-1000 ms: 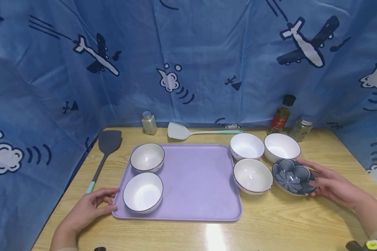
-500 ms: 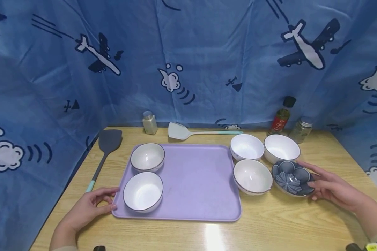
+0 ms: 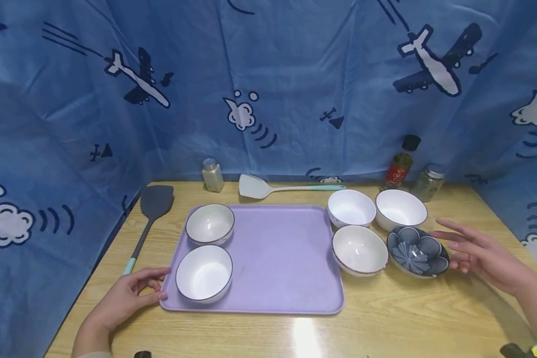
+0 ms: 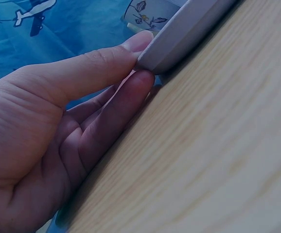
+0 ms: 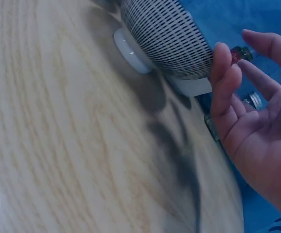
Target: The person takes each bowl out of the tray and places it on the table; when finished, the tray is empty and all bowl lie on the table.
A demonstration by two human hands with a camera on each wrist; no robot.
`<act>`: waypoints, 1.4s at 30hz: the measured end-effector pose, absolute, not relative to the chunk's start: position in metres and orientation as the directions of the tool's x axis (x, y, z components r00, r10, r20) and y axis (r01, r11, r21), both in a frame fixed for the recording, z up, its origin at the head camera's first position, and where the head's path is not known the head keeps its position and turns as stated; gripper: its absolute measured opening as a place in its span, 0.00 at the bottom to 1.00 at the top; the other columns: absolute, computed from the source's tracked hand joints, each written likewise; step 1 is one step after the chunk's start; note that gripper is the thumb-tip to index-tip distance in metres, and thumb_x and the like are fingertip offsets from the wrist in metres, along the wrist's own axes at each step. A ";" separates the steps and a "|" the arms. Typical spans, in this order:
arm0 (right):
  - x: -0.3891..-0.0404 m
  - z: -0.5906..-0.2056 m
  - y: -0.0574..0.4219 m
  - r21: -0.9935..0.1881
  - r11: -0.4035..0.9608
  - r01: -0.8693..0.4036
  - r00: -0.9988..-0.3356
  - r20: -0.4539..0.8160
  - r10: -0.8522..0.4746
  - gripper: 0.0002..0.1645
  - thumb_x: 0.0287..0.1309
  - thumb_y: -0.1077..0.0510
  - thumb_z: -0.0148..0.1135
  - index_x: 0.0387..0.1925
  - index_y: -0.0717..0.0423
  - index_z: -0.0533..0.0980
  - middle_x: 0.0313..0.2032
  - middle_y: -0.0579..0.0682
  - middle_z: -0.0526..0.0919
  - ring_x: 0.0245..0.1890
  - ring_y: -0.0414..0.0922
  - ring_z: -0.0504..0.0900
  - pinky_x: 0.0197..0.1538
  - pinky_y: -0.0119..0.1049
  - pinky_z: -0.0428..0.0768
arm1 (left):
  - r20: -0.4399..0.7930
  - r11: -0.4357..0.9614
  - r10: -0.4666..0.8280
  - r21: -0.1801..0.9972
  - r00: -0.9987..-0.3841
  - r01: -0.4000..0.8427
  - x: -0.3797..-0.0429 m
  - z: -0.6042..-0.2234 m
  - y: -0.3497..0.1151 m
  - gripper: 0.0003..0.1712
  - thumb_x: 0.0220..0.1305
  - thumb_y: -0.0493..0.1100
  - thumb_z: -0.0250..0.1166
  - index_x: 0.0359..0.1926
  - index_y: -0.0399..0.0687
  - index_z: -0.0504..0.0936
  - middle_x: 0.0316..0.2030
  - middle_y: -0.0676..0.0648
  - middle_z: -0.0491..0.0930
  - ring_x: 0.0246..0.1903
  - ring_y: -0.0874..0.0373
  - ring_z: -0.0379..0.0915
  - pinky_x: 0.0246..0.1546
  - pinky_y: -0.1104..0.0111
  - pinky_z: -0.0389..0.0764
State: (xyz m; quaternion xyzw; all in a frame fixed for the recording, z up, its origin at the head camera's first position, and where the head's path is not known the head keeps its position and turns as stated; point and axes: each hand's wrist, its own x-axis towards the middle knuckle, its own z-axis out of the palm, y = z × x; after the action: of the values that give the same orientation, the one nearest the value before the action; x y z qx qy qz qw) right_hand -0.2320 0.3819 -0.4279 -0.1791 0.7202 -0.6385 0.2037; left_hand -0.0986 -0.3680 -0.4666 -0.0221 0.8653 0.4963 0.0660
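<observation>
Blue cloth (image 3: pixel 286 59) printed with aeroplanes and puffs of cloud hangs in soft folds behind a wood-grained table (image 3: pixel 259 335). Towards the table's left side lies a lilac tray (image 3: pixel 282 258), flat and smooth, a rounded rectangle with a low raised rim. Along the table's back edge rests a pale spatula (image 3: pixel 255 188); left of the tray lies a dark spatula (image 3: pixel 156 201), its handle end mint green. Near the tray's front-left corner, the left hand (image 3: pixel 125 296) pinches the rim between thumb and fingers. Past its right edge, the right hand (image 3: pixel 485 258) holds nothing, fingers loosely spread by the blue bowl (image 3: pixel 417 252); whether a fingertip touches it is unclear. That bowl stands upright on the table, glossy, with petals and a pale fan inside, dark dashes outside and a white foot. Between it and the tray stands a cream bowl (image 3: pixel 360 249); behind are two white bowls (image 3: pixel 400 210). Two more bowls (image 3: pixel 205 272) line the tray's left side. At the table's back-right corner stand a red-labelled bottle (image 3: pixel 398 169) and a glass jar (image 3: pixel 427 185); another jar (image 3: pixel 213 176) stands at the back left.
</observation>
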 end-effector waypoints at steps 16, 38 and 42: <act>-0.226 -0.397 0.329 -0.994 0.004 -0.111 -0.885 0.097 -0.455 0.35 0.71 0.74 0.43 0.75 0.52 0.58 0.60 0.41 0.78 0.35 0.41 0.84 0.37 0.33 0.84 | -0.138 0.507 0.022 0.855 -0.990 -0.108 -0.100 -0.464 -0.367 0.35 0.55 0.48 0.76 0.63 0.44 0.78 0.57 0.42 0.77 0.43 0.63 0.78 0.47 0.81 0.73; -0.237 -0.373 0.233 -0.967 0.224 -0.122 -0.832 -0.024 -0.555 0.33 0.70 0.63 0.57 0.74 0.53 0.61 0.59 0.44 0.79 0.38 0.45 0.85 0.44 0.37 0.85 | -0.101 0.503 0.035 0.861 -0.994 -0.070 -0.096 -0.467 -0.366 0.34 0.55 0.46 0.76 0.62 0.42 0.78 0.52 0.45 0.79 0.42 0.65 0.79 0.47 0.83 0.73; -0.245 -0.369 0.213 -0.968 0.226 -0.111 -0.812 -0.043 -0.582 0.36 0.69 0.63 0.58 0.75 0.54 0.59 0.64 0.57 0.74 0.41 0.44 0.86 0.46 0.39 0.85 | -0.107 0.512 0.031 0.856 -0.994 -0.076 -0.097 -0.466 -0.366 0.34 0.55 0.46 0.76 0.62 0.42 0.78 0.53 0.45 0.80 0.42 0.65 0.79 0.47 0.83 0.73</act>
State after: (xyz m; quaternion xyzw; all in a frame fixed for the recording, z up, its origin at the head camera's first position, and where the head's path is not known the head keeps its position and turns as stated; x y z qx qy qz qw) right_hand -0.2448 0.2130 -0.3695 -0.2291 0.7560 -0.5782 0.2038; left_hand -0.0968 -0.3656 -0.4658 -0.0128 0.8676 0.4940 0.0543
